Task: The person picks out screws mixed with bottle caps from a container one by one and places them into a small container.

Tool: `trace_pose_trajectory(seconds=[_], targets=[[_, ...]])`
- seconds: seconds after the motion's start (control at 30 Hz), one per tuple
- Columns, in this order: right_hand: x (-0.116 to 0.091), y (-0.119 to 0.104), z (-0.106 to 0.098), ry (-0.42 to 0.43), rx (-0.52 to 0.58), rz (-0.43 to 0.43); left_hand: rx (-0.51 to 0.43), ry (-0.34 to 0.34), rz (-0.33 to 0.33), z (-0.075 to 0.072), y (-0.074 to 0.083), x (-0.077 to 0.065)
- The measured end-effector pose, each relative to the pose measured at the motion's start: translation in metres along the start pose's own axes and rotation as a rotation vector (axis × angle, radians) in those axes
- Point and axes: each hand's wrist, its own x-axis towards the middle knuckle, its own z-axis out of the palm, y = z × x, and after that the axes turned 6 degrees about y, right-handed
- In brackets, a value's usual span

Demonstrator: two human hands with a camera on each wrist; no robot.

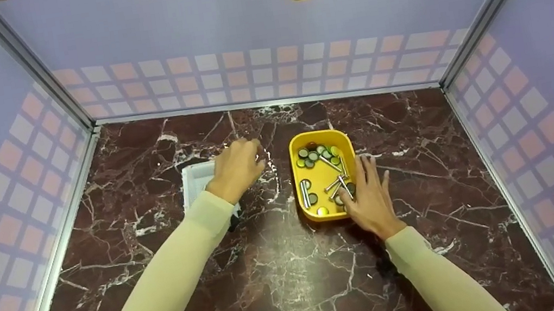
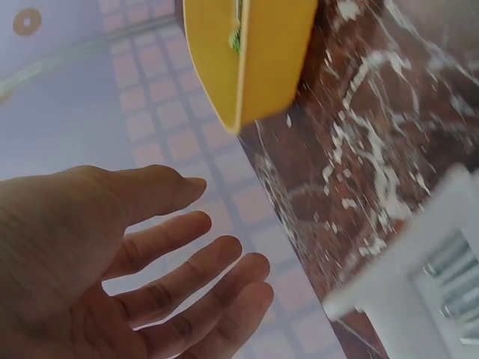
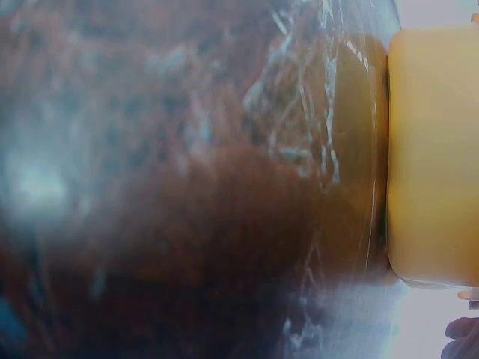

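My left hand [image 1: 237, 167] hovers at the right side of a white tray [image 1: 196, 171] and partly covers it. Its loosely bent fingers [image 2: 196, 273] hold nothing in the left wrist view, where metal bolts [image 2: 453, 277] lie inside the tray. A yellow bin [image 1: 319, 137] stands to the right, containing several long metal bolts [image 1: 306, 193] and small round caps [image 1: 313, 156] in green and grey. Against the bin's right side rests my right hand [image 1: 372, 201], its fingers spread and straight along the outside. The right thumb reaches over the rim near the bolts.
Everything stands on a dark red marbled tabletop [image 1: 294, 268] with white veins. Lilac panels with a checked band [image 1: 248, 74] close off the back and both sides. A metal rail [image 1: 269, 103] runs along the back edge.
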Motion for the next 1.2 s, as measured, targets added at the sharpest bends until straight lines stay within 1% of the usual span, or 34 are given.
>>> trace_pose_trajectory(seconds=[0.1, 0.2, 0.37, 0.53, 0.8, 0.97, 1.1, 1.2], targets=[[0.0, 0.0, 0.0, 0.003, 0.001, 0.001, 0.01, -0.01, 0.053, 0.005, 0.014, 0.003], [0.0, 0.001, 0.0, -0.002, 0.0, 0.006, 0.019, -0.036, 0.106, 0.009, 0.027, 0.006], [0.0, 0.0, -0.001, -0.008, 0.003, 0.01, 0.029, -0.104, 0.21, 0.016, 0.046, 0.011], [0.0, 0.0, -0.001, 0.007, -0.001, 0.004, 0.066, -0.19, 0.324, 0.022, 0.061, 0.018], [0.0, 0.001, 0.002, 0.009, 0.012, 0.004, 0.156, -0.365, 0.51, 0.037, 0.081, 0.028], [0.0, 0.001, 0.003, 0.006, 0.014, 0.005, 0.234, -0.447, 0.569, 0.045, 0.091, 0.031], [0.0, 0.001, 0.002, 0.003, 0.011, 0.008, 0.325, -0.485, 0.617, 0.051, 0.099, 0.033], [0.001, 0.002, 0.002, 0.008, 0.011, 0.008, 0.402, -0.507, 0.643, 0.059, 0.104, 0.036]])
